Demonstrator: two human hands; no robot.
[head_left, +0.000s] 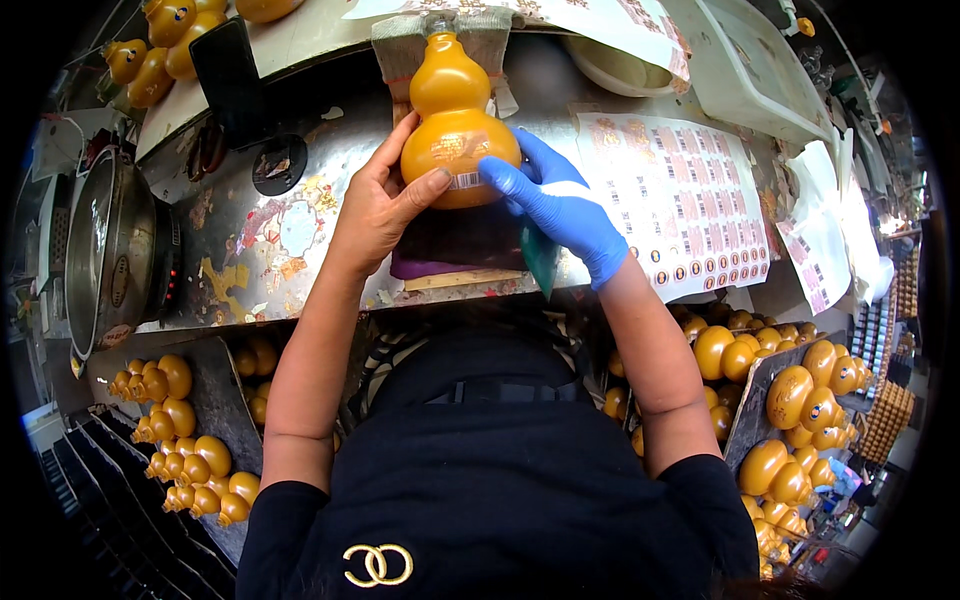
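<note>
A glossy amber gourd-shaped bottle (452, 85) lies between my two hands over the worktable, its narrow neck pointing away from me. My bare left hand (385, 200) grips its wide lower bulb from the left, thumb near the base. On the other side, my right hand (562, 205), in a blue glove, holds the same bulb with its thumb against a small barcode label (466, 181) near the base. The neck end rests at a grey cloth-covered support (398, 50). A purple and a pale flat piece (465, 280) lie below the bottle at the table edge.
Sheets of printed stickers (690, 200) spread on the right of the metal table (220, 290). At the left stand a metal pan (105, 250) on a cooker and a phone (228, 80) on a round stand. Trays of amber gourd bottles (790, 395) flank me on both sides.
</note>
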